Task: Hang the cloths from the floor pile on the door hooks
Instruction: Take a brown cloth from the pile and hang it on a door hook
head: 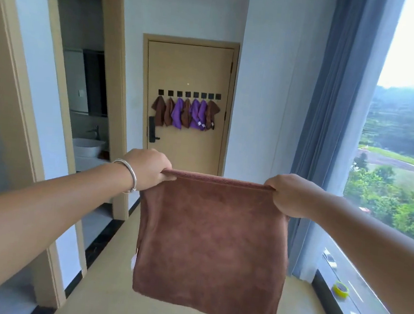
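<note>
A brown cloth point(210, 246) hangs spread out in front of me, held by its two top corners. My left hand point(148, 168), with a silver bangle on the wrist, grips the left corner. My right hand point(291, 194) grips the right corner. Far ahead stands a tan door point(190, 65) with a row of black square hooks point(189, 94). Several brown and purple cloths point(185, 113) hang from those hooks; the rightmost hook point(218, 96) looks bare. The floor pile is out of view.
A corridor with a pale floor point(100, 286) leads to the door. On the left, an open doorway shows a bathroom with a washbasin point(87, 146). On the right run a blue curtain point(327, 144) and a large window, with a yellow tape roll point(340, 289) on the sill.
</note>
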Tool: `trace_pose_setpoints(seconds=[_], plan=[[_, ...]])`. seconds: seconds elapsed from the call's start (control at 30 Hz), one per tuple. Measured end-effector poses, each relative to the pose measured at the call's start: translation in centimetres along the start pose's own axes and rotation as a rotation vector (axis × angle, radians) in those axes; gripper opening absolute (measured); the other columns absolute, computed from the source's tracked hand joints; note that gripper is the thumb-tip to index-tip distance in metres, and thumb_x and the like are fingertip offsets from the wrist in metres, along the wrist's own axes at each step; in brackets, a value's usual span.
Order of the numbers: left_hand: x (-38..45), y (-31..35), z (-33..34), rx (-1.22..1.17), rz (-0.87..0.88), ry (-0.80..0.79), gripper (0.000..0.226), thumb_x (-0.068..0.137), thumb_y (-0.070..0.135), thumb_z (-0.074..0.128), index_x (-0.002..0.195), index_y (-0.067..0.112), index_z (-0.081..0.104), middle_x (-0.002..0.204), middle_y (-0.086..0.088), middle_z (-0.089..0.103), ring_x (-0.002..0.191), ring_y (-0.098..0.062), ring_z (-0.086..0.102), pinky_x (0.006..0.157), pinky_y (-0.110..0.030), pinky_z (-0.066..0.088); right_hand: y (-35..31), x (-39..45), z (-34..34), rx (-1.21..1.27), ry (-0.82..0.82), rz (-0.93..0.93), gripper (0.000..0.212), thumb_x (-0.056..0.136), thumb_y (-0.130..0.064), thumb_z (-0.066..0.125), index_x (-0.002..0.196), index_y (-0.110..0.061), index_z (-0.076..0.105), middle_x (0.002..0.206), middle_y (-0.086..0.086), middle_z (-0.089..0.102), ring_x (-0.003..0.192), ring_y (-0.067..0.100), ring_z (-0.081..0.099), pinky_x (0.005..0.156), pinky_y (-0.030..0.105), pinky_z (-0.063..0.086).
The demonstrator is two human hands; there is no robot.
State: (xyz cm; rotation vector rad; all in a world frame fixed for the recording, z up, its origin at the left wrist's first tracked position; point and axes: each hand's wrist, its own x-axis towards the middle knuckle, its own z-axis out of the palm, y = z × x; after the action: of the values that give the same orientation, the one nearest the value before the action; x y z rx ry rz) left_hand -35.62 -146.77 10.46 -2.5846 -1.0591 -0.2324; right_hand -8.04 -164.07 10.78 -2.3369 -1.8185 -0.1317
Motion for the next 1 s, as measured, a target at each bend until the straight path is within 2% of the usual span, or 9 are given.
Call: trace_pose_setpoints(seconds=[0.17,0.27,0.43,0.53,0.63,0.8,1.0], plan=[[2.5,-0.3,0.9,0.097,-0.032,0.014,0.044,0.099,0.050,0.031,0.069,0.026,0.052,0.071,0.008,0.058,0.071,-0.017,0.058,0.060,-0.030,0.040,0.2,2.0,-0.4,-0.066,0.124,0.057,0.041,0.079,-0.007,0.032,0.097,-0.027,0.064,0.085,-0.002,0.055,0.078,0.024,0.056,0.053,0.026,0.036],[4.8,-1.5,2.1,0.079,-0.036,0.010,0.045,0.099,0.051,0.029,0.068,0.025,0.048,0.069,0.008,0.055,0.070,-0.017,0.057,0.063,-0.031,0.041,0.4,4.6,0.1,-0.086,0.139,0.069,0.041,0.081,-0.008,0.032,0.099,-0.027,0.064,0.086,-0.002,0.057,0.077,0.023,0.056,0.053,0.026,0.035],[9.5,-4.8,3.7,0.024,-0.042,-0.029,0.043,0.100,0.049,0.030,0.070,0.025,0.050,0.074,0.007,0.058,0.077,-0.020,0.060,0.070,-0.033,0.047,-0.3,10.6,0.5,-0.144,0.144,0.064,0.041,0.081,-0.008,0.032,0.101,-0.026,0.064,0.089,-0.002,0.059,0.078,0.023,0.056,0.062,0.028,0.040],[12.4,-7.6,4.8,-0.021,-0.032,0.018,0.044,0.100,0.047,0.030,0.065,0.024,0.045,0.071,0.007,0.058,0.072,-0.019,0.059,0.067,-0.032,0.047,-1.0,14.6,0.6,-0.154,0.171,0.065,0.042,0.080,-0.007,0.032,0.098,-0.027,0.064,0.091,-0.002,0.061,0.079,0.022,0.058,0.062,0.029,0.041],[15.1,-10.1,5.8,-0.045,-0.030,0.084,0.045,0.100,0.047,0.029,0.067,0.024,0.049,0.071,0.007,0.059,0.071,-0.017,0.059,0.066,-0.032,0.048,-1.7,18.4,0.9,-0.175,0.193,0.062,0.042,0.080,-0.007,0.032,0.097,-0.028,0.065,0.086,-0.003,0.061,0.077,0.021,0.058,0.061,0.029,0.043],[19.4,-13.3,7.5,-0.027,-0.062,0.129,0.043,0.100,0.046,0.030,0.071,0.024,0.054,0.078,0.005,0.062,0.075,-0.020,0.061,0.071,-0.033,0.050,-3.1,23.8,1.2,-0.172,0.213,0.067,0.045,0.080,-0.006,0.033,0.103,-0.028,0.066,0.092,-0.002,0.063,0.081,0.022,0.060,0.067,0.031,0.048],[23.6,-16.2,10.7,-0.043,-0.110,0.193,0.040,0.098,0.043,0.030,0.071,0.028,0.055,0.072,0.007,0.061,0.068,-0.014,0.059,0.058,-0.027,0.043,-3.0,29.3,1.9,-0.189,0.207,0.015,0.045,0.083,-0.007,0.032,0.105,-0.027,0.065,0.094,-0.002,0.063,0.079,0.021,0.056,0.063,0.030,0.044]])
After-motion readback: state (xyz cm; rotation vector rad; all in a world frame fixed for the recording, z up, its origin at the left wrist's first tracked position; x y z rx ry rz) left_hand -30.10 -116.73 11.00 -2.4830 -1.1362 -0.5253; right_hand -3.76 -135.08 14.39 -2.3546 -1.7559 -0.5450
